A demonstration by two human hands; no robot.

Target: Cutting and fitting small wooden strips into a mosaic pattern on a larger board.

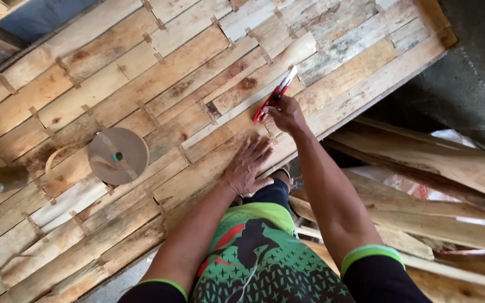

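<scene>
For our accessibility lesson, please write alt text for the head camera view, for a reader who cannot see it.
Seen from above, a person's right hand holds a red cutter against a sheet of joined wood strips, while the left hand lies flat on it. A brown tape roll rests on the sheet, and loose wood pieces are piled to the right.

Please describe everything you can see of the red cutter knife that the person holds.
The cutter knife is slim, with a red body, a dark slider part near the middle and a pale blade end pointing up and to the right. It looks like plastic with a metal blade. It lies slanted, low over the sheet of thin wood strips. The right hand holds it at its lower half; the left hand rests flat on the wood and does not touch it.
</scene>
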